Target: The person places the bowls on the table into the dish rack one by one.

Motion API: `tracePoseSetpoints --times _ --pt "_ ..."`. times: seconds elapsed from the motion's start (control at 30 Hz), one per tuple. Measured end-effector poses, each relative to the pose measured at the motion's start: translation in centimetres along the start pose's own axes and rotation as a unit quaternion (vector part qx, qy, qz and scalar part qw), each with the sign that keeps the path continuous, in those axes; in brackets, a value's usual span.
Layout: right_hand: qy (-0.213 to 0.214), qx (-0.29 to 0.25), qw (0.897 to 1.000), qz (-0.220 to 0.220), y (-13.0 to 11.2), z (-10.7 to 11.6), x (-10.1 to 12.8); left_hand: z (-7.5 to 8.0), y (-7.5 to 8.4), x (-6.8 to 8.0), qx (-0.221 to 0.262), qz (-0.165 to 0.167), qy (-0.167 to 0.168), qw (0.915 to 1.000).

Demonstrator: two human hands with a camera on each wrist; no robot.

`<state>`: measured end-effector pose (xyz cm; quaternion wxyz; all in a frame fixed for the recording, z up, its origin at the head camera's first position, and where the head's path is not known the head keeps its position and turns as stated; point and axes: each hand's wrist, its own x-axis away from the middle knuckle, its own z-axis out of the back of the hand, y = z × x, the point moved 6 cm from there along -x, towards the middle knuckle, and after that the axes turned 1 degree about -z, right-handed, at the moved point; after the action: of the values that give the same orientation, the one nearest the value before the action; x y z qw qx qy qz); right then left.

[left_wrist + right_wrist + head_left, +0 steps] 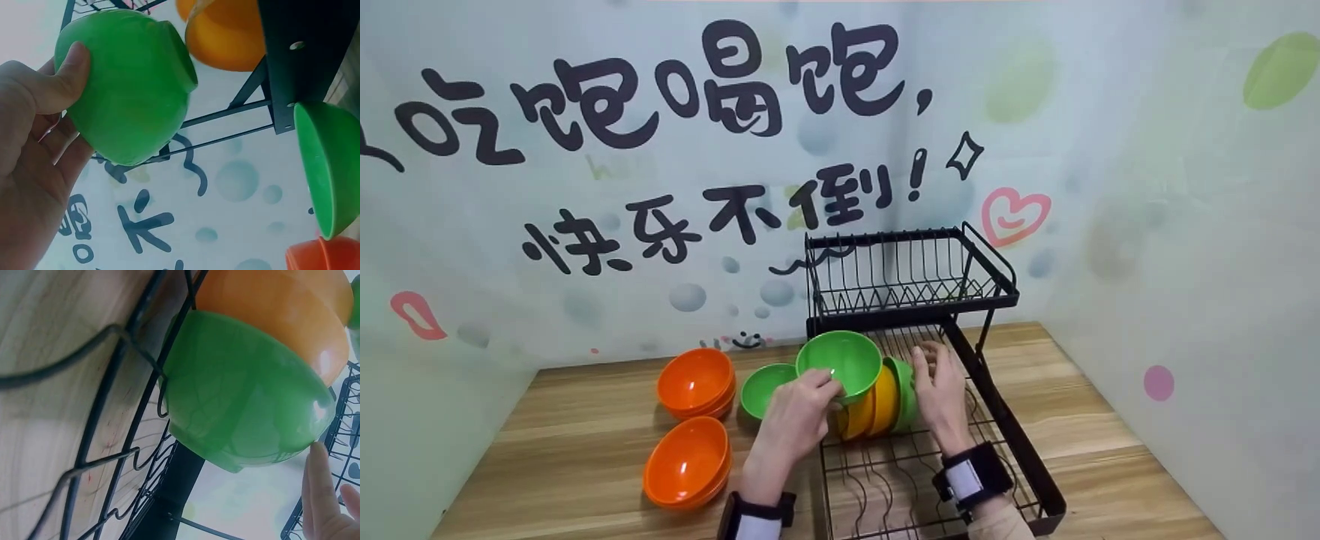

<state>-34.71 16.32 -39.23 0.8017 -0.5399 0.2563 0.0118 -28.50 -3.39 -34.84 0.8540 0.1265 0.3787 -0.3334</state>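
My left hand [799, 416] grips a green bowl [840, 362] by its near rim, thumb on the outside wall [70, 67], and holds it tilted above the lower tier of a black wire dish rack [915, 480]. In that tier stand a green bowl [906, 394] and yellow-orange bowls [877, 405] on edge. My right hand [941, 386] rests with straight fingers against the standing green bowl [242, 399]; a fingertip [318, 455] touches its rim.
On the wooden table left of the rack lie a green bowl [761, 386], a stack of orange bowls [696, 381] and another orange stack [688, 461] nearer me. The rack's upper tier [904, 274] holds nothing. Printed walls close in behind and on the right.
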Motion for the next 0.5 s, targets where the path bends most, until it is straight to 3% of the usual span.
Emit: tracePoseSetpoints --times 0.5 --pt "-0.079 -0.121 0.988 -0.057 0.0 -0.8 0.3 -1.3 1.8 -0.5 -0.012 -0.054 0.062 0.9965"
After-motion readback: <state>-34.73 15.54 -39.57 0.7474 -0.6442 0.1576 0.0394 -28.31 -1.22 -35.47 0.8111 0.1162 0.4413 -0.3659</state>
